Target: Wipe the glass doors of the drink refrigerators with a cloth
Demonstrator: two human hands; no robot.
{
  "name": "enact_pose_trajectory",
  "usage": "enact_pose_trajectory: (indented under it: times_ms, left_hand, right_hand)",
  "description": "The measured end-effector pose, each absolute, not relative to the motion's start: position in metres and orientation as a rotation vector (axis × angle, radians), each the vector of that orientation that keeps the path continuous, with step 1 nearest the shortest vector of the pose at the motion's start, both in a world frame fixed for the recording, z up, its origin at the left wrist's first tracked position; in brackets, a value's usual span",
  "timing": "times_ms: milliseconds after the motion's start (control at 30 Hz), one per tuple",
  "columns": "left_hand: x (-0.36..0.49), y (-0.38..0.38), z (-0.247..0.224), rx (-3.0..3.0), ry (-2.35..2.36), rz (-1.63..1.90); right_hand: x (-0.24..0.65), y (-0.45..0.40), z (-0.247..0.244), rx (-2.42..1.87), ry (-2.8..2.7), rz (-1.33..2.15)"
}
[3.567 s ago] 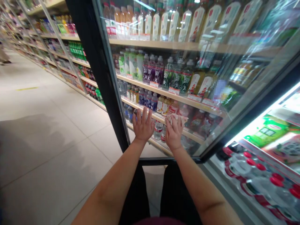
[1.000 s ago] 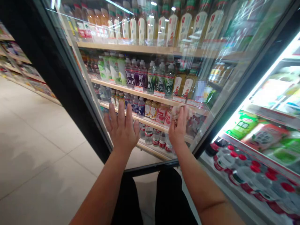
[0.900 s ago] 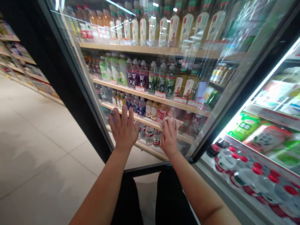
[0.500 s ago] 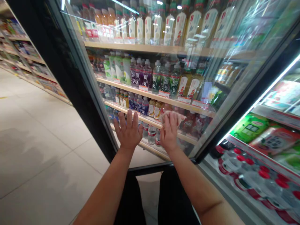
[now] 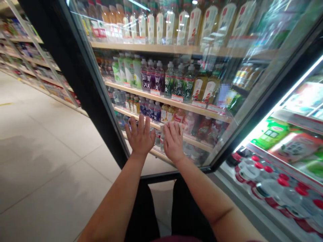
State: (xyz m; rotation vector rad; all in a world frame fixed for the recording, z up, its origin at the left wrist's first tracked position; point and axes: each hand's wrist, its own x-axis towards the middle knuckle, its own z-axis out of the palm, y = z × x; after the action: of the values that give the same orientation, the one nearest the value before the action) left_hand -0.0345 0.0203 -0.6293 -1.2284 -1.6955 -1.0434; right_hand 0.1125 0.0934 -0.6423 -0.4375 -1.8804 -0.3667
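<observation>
A glass door with a black frame stands in front of me, bottles showing through the pane. My left hand lies flat on the lower part of the glass, fingers spread, holding nothing. To its right, my right hand presses a pale cloth to the pane. Most of the cloth is hidden under the fingers; its edge shows at the fingertips. The two hands are close together but apart.
Shelves of drinks show through the glass. At the right, a lit cooler holds green and orange packs and red-capped bottles. Store shelving runs along the left beyond the tiled floor.
My right hand has slid left across the glass with the cloth, nearer to my left hand. The left hand stays nearly in place on the pane. The view has shifted slightly.
</observation>
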Motion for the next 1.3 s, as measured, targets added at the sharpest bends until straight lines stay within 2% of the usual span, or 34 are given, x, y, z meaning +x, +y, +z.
enact_pose_trajectory:
  times_ms: [100,300,500,567,633,767,833,1000,1200,1300]
  left_hand:
    - [-0.033,0.020,-0.628,-1.221,-1.673,-0.997]
    - [-0.022,0.012,-0.618,-1.158,-1.664,-1.057]
    - [-0.024,0.011,-0.568,-1.160,-1.655,-1.082]
    - [-0.027,0.013,-0.554,-1.209,-1.679,-1.038]
    - [-0.029,0.015,-0.547,-1.234,-1.696,-1.015]
    - [-0.030,0.016,-0.548,-1.256,-1.704,-1.042]
    - [-0.030,0.015,-0.550,-1.251,-1.694,-1.025]
    - [-0.027,0.014,-0.547,-1.248,-1.700,-1.058]
    - [-0.025,0.013,-0.546,-1.264,-1.742,-1.096]
    - [-0.026,0.013,-0.547,-1.272,-1.742,-1.113]
  right_hand:
    - [0.120,0.094,-0.653,-0.398,-1.953,-0.418]
    - [0.143,0.126,-0.605,-0.498,-1.766,-0.315]
    - [0.145,0.113,-0.656,-0.364,-1.934,-0.340]
    - [0.146,0.116,-0.653,-0.319,-1.932,-0.346]
    - [0.147,0.125,-0.630,-0.288,-1.853,-0.320]
    - [0.139,0.138,-0.579,-0.315,-1.644,-0.271]
    - [0.131,0.131,-0.582,-0.345,-1.642,-0.272]
    - [0.119,0.104,-0.625,-0.329,-1.892,-0.374]
    - [0.126,0.120,-0.582,-0.335,-1.785,-0.308]
    - [0.126,0.118,-0.590,-0.337,-1.735,-0.312]
